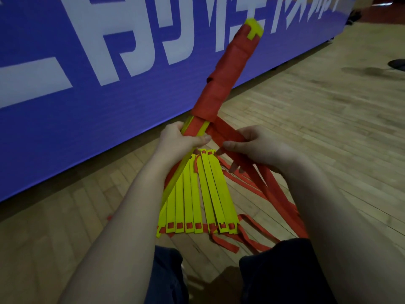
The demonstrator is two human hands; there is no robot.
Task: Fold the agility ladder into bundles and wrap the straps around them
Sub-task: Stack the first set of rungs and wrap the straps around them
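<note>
My left grip [177,139] is closed tight around the lower part of the agility ladder bundle [225,69]. The fingers curl over the yellow rungs, and the forearm reaches up from the lower left. The bundle tilts up and away to the right, off the floor. Most of its length is wound in red strap, with a blurred yellow tip at the far end. My right grip [252,143] pinches the free strap [228,132] between thumb and fingers, just right of the bundle. The strap runs taut from the last winding to that pinch. Both forearms are bare.

Below my hands, the loose rungs [197,194] lie flat on the wooden floor [328,106], fanned side by side. Red webbing is threaded through the slots at both ends. Strap tails [274,194] trail off toward my right knee. My dark trousers [166,270] frame the near edge.

A blue banner [87,84] stands along the floor on the left, close behind the bundle. Its large white characters are cropped, and I cannot read them. To the right the floor runs open, with a dark shoe [397,63] at the far edge.
</note>
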